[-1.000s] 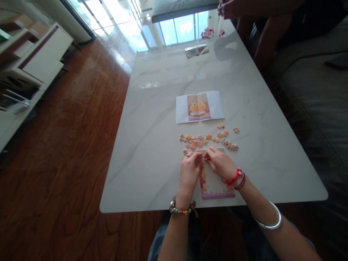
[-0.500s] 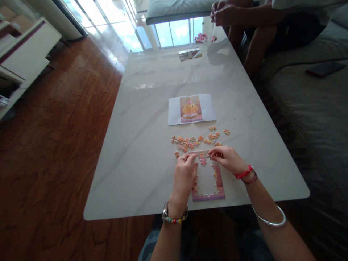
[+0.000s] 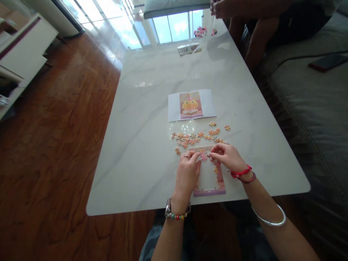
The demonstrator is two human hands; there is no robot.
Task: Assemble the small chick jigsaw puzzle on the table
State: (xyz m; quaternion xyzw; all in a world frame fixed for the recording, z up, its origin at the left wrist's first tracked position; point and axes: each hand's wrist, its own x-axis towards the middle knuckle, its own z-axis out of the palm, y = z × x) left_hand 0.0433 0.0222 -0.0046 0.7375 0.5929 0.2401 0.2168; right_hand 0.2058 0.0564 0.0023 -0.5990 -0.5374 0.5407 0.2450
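Note:
A jigsaw puzzle border (image 3: pixel 209 193) in pink and purple lies near the table's front edge, its middle bare apart from pink joined pieces (image 3: pixel 203 156) hanging from the top side. My right hand (image 3: pixel 228 156) pinches a small puzzle piece (image 3: pixel 208 155) just right of those pieces. Over the border's upper left rests my left hand (image 3: pixel 187 175), fingers closed and tips beside the pink pieces; whatever they hold, if anything, is hidden. Loose puzzle pieces (image 3: pixel 187 139) in orange and pink spread beyond the top side.
Behind the loose pieces lies a creased picture sheet (image 3: pixel 191 105) showing an orange character. Farther along the white table (image 3: pixel 130 145) are a shiny packet (image 3: pixel 189 48) and pink pieces (image 3: pixel 200 32). Another person's hands (image 3: pixel 220 8) are at the far right corner. A phone (image 3: pixel 328 62) lies on the sofa.
My right hand's fingertips have come slightly down toward the pink pieces. My left hand has shifted a little right, closer to them. The whole view has tilted slightly.

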